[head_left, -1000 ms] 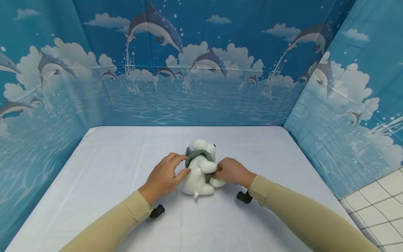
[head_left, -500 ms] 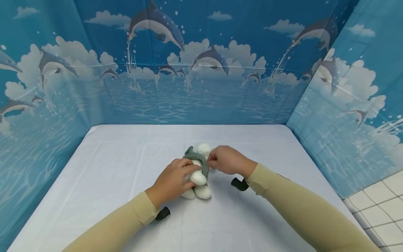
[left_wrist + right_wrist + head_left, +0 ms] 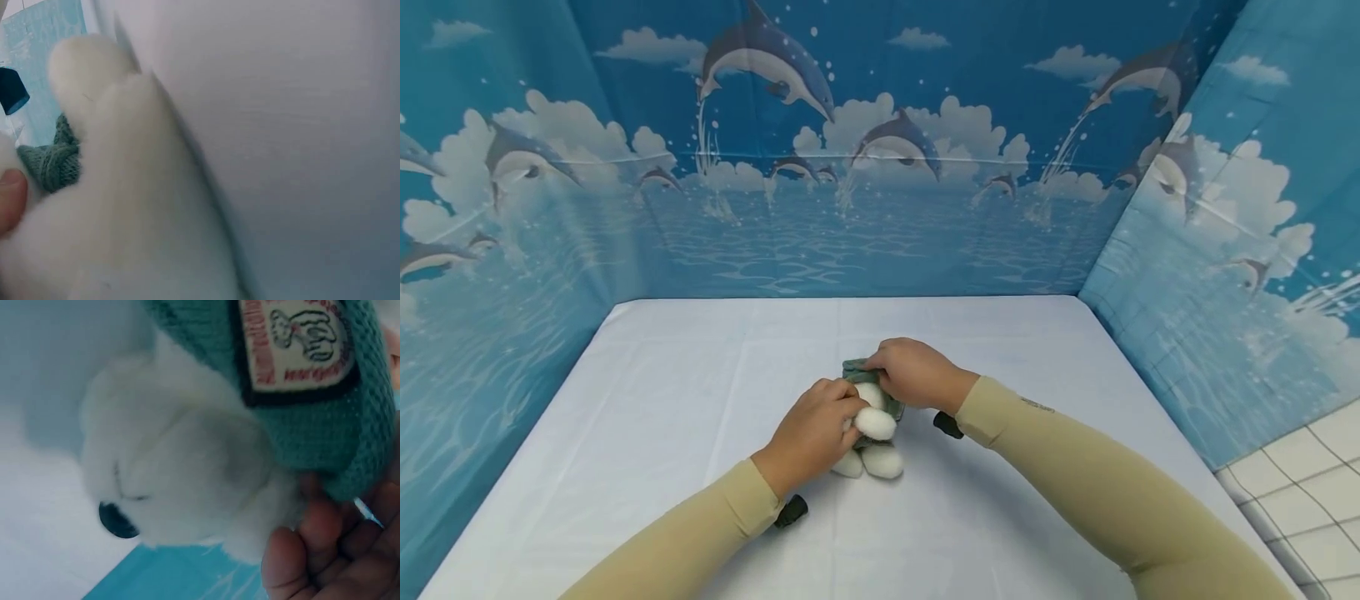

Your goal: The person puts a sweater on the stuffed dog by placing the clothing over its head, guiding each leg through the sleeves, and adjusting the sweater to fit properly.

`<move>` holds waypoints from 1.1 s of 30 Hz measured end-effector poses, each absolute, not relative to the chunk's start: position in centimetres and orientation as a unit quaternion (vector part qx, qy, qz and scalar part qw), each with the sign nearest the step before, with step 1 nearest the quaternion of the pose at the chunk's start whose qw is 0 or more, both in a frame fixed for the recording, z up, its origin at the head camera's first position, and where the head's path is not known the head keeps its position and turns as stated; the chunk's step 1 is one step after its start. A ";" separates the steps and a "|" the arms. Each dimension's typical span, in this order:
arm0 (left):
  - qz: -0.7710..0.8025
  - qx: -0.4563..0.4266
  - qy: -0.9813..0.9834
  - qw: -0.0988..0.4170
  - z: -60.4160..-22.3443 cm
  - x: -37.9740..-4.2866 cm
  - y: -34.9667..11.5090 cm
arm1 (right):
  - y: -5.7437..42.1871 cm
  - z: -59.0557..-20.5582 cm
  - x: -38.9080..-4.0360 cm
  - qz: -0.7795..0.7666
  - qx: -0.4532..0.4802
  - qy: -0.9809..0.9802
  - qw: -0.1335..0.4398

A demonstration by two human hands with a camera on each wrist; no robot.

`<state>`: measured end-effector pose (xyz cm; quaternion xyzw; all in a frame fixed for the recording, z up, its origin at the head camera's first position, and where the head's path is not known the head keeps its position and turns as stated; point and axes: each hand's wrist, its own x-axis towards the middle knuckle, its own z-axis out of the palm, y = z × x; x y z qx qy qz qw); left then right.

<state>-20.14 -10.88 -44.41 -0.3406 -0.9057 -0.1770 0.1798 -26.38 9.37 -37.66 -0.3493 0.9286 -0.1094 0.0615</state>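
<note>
A white plush bear (image 3: 877, 423) sits on the white table, its feet toward me. My left hand (image 3: 808, 429) grips its body from the left, the thumb (image 3: 11, 197) near one arm. Around the bear's neck goes a green knitted scarf (image 3: 855, 372), which my right hand (image 3: 921, 373) pinches close by the head. Most of the head is hidden behind that hand in the head view. In the right wrist view the bear's black nose (image 3: 117, 520) shows, and a stitched patch (image 3: 300, 344) lies on the scarf beside the curled fingers (image 3: 287, 556).
The white cloth-covered table (image 3: 700, 383) has blue dolphin-print curtains (image 3: 880, 225) at its back and sides. White tiles (image 3: 1315, 475) show at the lower right. A black wrist device (image 3: 792, 511) hangs under the left sleeve, and another (image 3: 947, 425) under the right.
The bear has turned from facing right toward me. My left hand has moved right and taken hold of its body. My right hand has gone from its front up to the scarf by the head.
</note>
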 end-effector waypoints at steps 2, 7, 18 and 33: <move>-0.169 -0.335 -0.909 0.180 -44.4 -20.2 -10.8 | 10.0 -37.7 -26.2 -0.117 -0.335 0.933 0.059; -0.162 -0.308 -0.922 0.168 -44.2 -20.4 -10.7 | 11.6 -37.8 -25.3 -0.152 -0.300 0.941 0.047; -0.198 -0.306 -0.924 0.117 -43.7 -20.9 -10.8 | 11.7 -38.2 -23.9 -0.083 -0.397 0.913 -0.038; -0.216 -0.279 -0.929 0.109 -43.8 -21.1 -10.8 | 11.1 -37.7 -24.7 -0.141 -0.319 0.937 0.018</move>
